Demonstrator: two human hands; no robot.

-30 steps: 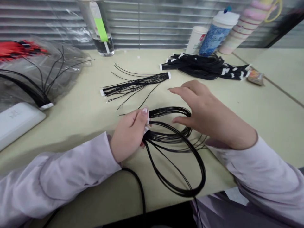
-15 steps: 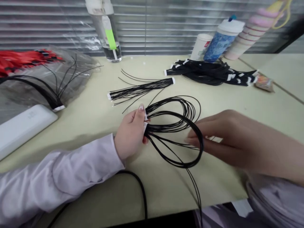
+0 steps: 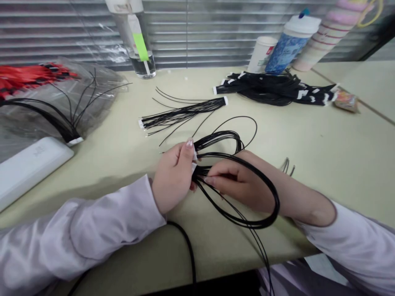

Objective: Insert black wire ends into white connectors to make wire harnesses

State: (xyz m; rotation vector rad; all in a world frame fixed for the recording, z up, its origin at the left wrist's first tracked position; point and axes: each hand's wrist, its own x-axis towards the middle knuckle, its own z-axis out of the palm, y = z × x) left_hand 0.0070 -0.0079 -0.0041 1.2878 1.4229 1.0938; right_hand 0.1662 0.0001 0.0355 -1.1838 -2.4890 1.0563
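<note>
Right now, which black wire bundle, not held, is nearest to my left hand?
The nearly straight bundle just beyond your left hand; the big pile lies farther right, the curved bundle farther left.

The single view looks from the wearer's head, forward and steeply down at close range over the pale, smooth-topped surface, reaching the grey horizontal-slatted blinds behind it.

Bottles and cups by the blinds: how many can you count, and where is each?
4: a clear bottle left of centre; then, towards the right, from left to right, a white container, a blue-patterned cup and a pink-striped bottle.
</note>
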